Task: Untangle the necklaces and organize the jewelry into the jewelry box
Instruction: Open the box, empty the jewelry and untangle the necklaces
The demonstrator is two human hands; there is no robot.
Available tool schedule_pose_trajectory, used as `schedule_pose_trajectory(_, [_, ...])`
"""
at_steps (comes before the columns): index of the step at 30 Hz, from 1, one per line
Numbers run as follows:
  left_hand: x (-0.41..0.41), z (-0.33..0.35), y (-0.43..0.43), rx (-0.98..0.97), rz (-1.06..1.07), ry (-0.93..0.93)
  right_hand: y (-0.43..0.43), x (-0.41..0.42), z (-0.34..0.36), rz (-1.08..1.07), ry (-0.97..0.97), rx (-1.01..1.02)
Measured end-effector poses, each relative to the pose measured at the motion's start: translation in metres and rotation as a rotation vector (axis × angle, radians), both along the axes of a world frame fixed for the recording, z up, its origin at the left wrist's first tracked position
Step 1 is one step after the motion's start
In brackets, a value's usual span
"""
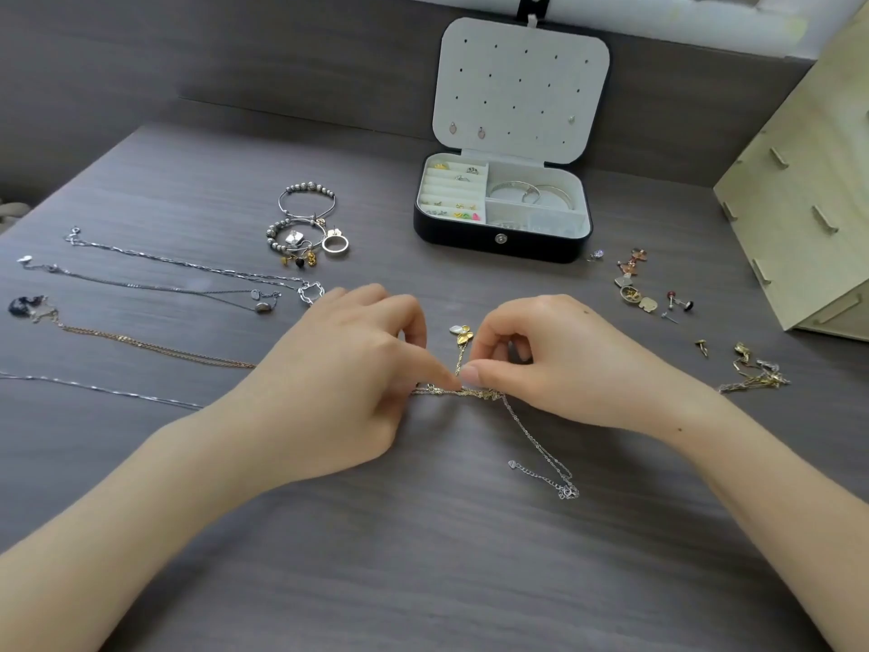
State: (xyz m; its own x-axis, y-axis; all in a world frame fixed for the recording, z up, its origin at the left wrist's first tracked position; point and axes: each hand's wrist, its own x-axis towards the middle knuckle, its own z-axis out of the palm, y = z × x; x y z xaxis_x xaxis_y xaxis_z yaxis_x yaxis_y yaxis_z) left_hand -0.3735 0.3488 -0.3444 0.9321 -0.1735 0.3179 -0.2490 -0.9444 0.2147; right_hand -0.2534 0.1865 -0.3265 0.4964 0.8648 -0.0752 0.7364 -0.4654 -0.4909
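- Head view: your left grip [338, 369] and right grip [555, 364] both pinch the tangled chains [475, 393] on the near desk [423, 557].
- Pull softly, so loops loosen, not tighten.

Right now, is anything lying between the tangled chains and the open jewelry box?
Nothing visible: only bare table lies between the tangled chains and the open jewelry box. Bracelets and earrings sit off to the sides.
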Motion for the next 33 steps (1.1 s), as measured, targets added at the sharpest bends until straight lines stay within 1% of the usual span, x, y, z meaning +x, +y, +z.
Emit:
schedule_pose_trajectory(2, [0.0, 0.0, 0.0, 0.065, -0.03, 0.002, 0.003, 0.0, -0.001, 0.009, 0.029, -0.018])
schedule_pose_trajectory(5, [0.0, 0.0, 0.0, 0.09, -0.048, 0.049, 0.003, 0.002, -0.002, 0.006, 0.047, -0.034])
schedule_pose_trajectory(12, [0.001, 0.0, 0.002, 0.026, -0.08, 0.078, 0.001, 0.007, -0.005, -0.043, -0.073, -0.037])
schedule_pose_trajectory(16, [0.001, -0.003, 0.002, -0.026, -0.097, 0.063, 0.001, 0.01, -0.004, -0.041, -0.071, -0.051])
schedule_pose_trajectory(20, [0.002, -0.006, 0.001, -0.056, -0.048, 0.03, 0.0, 0.011, -0.003, -0.034, -0.023, -0.046])
schedule_pose_trajectory(26, [0.006, -0.014, -0.002, 0.084, -0.031, -0.008, 0.0, 0.011, -0.001, -0.039, 0.037, -0.027])
schedule_pose_trajectory(33, [0.005, -0.008, -0.001, 0.11, -0.077, -0.017, -0.002, 0.014, 0.0, -0.086, 0.068, -0.043])
